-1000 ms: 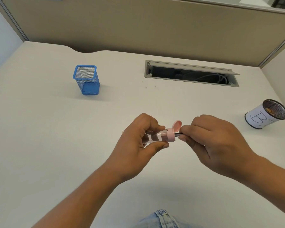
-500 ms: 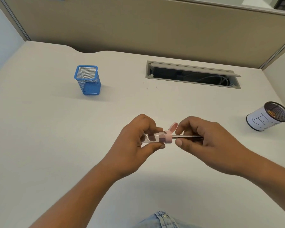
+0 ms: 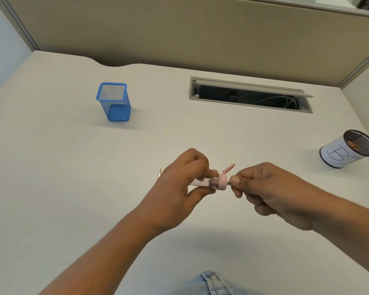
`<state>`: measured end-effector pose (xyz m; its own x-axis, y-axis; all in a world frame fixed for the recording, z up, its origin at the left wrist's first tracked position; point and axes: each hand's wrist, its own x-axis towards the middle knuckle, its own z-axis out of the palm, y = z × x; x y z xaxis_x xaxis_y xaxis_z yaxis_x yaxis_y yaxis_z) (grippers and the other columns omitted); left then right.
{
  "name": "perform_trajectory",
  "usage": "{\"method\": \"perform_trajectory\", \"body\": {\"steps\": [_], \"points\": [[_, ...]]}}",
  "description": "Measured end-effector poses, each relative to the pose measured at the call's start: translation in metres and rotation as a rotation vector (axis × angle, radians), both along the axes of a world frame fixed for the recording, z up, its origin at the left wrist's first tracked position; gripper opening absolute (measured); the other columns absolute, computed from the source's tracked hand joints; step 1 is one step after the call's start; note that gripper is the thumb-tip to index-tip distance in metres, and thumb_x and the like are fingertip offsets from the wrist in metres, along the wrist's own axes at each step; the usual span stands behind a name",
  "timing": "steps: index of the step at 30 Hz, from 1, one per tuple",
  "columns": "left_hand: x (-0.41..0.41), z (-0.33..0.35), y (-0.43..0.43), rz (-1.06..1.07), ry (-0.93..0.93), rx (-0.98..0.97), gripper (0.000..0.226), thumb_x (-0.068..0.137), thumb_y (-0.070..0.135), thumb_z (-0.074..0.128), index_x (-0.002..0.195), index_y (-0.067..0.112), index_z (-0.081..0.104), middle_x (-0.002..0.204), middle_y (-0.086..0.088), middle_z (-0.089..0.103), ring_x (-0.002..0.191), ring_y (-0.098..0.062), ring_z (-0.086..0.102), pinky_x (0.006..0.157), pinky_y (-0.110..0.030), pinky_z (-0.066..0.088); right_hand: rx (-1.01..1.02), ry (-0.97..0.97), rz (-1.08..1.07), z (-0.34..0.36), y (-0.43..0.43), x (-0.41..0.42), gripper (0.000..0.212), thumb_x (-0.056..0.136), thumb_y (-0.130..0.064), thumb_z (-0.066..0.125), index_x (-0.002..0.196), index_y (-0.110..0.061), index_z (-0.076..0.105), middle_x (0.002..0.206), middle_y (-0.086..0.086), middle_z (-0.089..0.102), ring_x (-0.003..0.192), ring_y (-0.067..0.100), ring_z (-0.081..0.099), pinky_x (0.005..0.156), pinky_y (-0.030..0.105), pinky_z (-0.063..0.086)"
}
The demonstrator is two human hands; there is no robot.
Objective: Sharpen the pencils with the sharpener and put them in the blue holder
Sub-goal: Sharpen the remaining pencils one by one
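My left hand (image 3: 179,188) grips a pink sharpener (image 3: 218,182) with a clear barrel, its cap flipped open and pointing up. My right hand (image 3: 271,190) pinches a pencil (image 3: 229,183) whose tip is inside the sharpener's mouth; only a short dark bit shows between fingers and sharpener. Behind my left hand a second pencil's sharpened tip (image 3: 159,172) pokes out on the desk. The blue mesh holder (image 3: 113,101) stands upright and empty at the far left, well apart from both hands.
A round black mesh cup (image 3: 347,149) wrapped in white paper stands at the right, with shavings inside. An open cable slot (image 3: 250,95) lies in the desk at the back. Beige partition walls close the desk's far side.
My right hand slid up the pencil to the sharpener, hiding most of the shaft that showed half a second ago. My fingers have rolled on it. The left hand stayed put.
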<state>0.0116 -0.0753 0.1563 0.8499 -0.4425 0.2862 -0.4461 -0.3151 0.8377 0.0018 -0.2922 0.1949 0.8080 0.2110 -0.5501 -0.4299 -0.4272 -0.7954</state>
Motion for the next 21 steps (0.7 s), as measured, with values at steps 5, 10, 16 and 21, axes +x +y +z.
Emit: {"method": "perform_trajectory", "body": {"steps": [5,10,16,21], "points": [[0.002,0.003,0.002,0.018,0.057,-0.001,0.031,0.080,0.009,0.078,0.086,0.024,0.053,0.094,0.012,0.054,0.100,-0.002,0.064,0.063,-0.014,0.042,-0.103,-0.167,0.137,0.003,0.000,-0.003,0.033,0.091,-0.052,0.057,0.080,-0.024,0.070,0.054,-0.012,0.039,0.051,0.015,0.032,0.047,0.020,0.029],[-0.002,0.003,0.001,0.117,0.218,-0.084,0.027,0.076,0.013,0.082,0.091,0.019,0.061,0.092,0.021,0.062,0.078,0.005,0.056,0.068,-0.006,0.040,-0.649,-1.025,0.435,0.005,-0.005,-0.005,0.022,0.096,-0.034,0.053,0.097,-0.020,0.069,0.075,-0.012,0.059,0.065,0.013,0.051,0.052,0.025,0.044],[0.001,0.001,-0.001,0.121,0.210,-0.105,0.026,0.075,0.010,0.083,0.091,0.014,0.063,0.092,0.018,0.061,0.083,-0.002,0.059,0.070,-0.009,0.042,-0.590,-1.075,0.424,0.000,0.004,-0.005,0.031,0.096,-0.026,0.050,0.084,-0.007,0.071,0.061,0.002,0.053,0.053,0.023,0.043,0.048,0.033,0.038],[0.001,-0.002,-0.002,0.047,0.049,-0.028,0.027,0.075,0.000,0.081,0.083,0.014,0.059,0.093,0.004,0.056,0.094,-0.001,0.066,0.071,-0.004,0.037,-0.043,-0.038,-0.001,-0.001,0.002,0.002,0.038,0.098,-0.032,0.058,0.064,-0.018,0.067,0.050,-0.007,0.032,0.045,0.012,0.024,0.042,0.016,0.026]]}}
